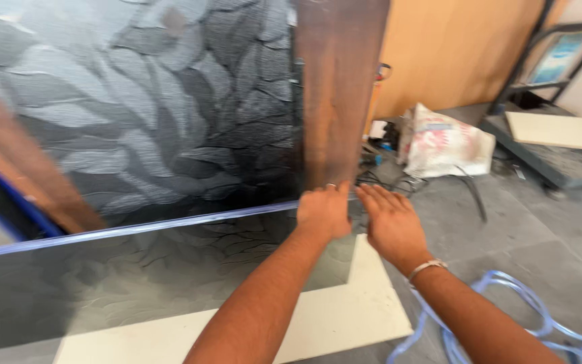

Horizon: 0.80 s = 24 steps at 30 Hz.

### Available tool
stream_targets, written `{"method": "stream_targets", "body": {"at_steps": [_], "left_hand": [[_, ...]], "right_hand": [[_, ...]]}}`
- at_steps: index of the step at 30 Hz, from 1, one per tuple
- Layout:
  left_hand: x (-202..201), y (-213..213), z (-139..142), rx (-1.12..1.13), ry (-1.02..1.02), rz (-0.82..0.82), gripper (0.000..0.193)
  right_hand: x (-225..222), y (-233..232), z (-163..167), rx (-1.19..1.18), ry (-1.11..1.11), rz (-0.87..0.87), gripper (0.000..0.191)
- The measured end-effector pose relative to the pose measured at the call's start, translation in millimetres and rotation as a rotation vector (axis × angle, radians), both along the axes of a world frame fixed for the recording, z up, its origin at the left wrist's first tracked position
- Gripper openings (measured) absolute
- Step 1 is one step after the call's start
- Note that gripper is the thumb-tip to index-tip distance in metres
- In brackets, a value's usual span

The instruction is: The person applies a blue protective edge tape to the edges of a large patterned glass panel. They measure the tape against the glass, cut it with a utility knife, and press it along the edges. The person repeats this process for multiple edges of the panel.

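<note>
Left hand (325,210) fingertips hidden behind panel (170,108).

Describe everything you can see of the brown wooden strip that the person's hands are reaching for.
The wooden strip is a long, flat, dark reddish-brown board with visible grain. It stands upright against the right edge of a dark grey panel with a leaf-like relief, running out of the top of the picture. Its lower end meets the left hand, whose fingers curl at its base; the right hand lies just beside it, contact unclear.
</note>
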<state>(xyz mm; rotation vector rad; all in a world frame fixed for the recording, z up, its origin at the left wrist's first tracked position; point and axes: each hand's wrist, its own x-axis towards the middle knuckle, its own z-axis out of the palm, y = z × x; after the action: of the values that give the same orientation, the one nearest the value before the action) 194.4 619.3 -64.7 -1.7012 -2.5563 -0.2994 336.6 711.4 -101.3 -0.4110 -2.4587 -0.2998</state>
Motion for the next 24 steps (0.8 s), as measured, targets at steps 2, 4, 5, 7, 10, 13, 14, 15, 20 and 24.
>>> {"method": "stream_targets", "body": {"at_steps": [2,4,5,7,10,13,14,15,20,24], "left_hand": [[-7,-17,-1,0.052,-0.006,0.0,0.07],[-27,-48,-1,0.045,0.017,0.047,0.056],[-38,-67,-2,0.042,0.025,0.072,0.049],[-64,-114,-5,0.08,0.105,0.109,0.047],[-103,-182,-7,0.097,0.165,0.262,0.059],[-120,-230,-17,0.215,0.339,0.348,0.074],[-123,-238,-21,0.207,0.349,0.375,0.077],[-124,-244,-26,0.194,0.356,0.4,0.08],[-132,-248,-43,0.188,0.387,0.379,0.081],[-142,-251,-28,0.108,0.372,0.318,0.087]], "right_hand": [[-2,1,2,-0.009,0.018,0.009,0.057],[-3,0,4,-0.023,0.037,0.028,0.054],[-4,-2,4,-0.019,0.031,0.015,0.053],[-6,-7,5,-0.014,0.025,-0.015,0.052],[-9,-18,8,0.009,0.033,-0.042,0.052],[-18,-29,13,-0.055,-0.028,-0.153,0.046],[-23,-32,14,-0.065,-0.049,-0.176,0.043],[-27,-36,14,-0.079,-0.074,-0.201,0.041],[-60,-73,6,0.111,0.003,-0.002,0.055],[-90,-95,34,0.045,0.099,0.244,0.044]]}}
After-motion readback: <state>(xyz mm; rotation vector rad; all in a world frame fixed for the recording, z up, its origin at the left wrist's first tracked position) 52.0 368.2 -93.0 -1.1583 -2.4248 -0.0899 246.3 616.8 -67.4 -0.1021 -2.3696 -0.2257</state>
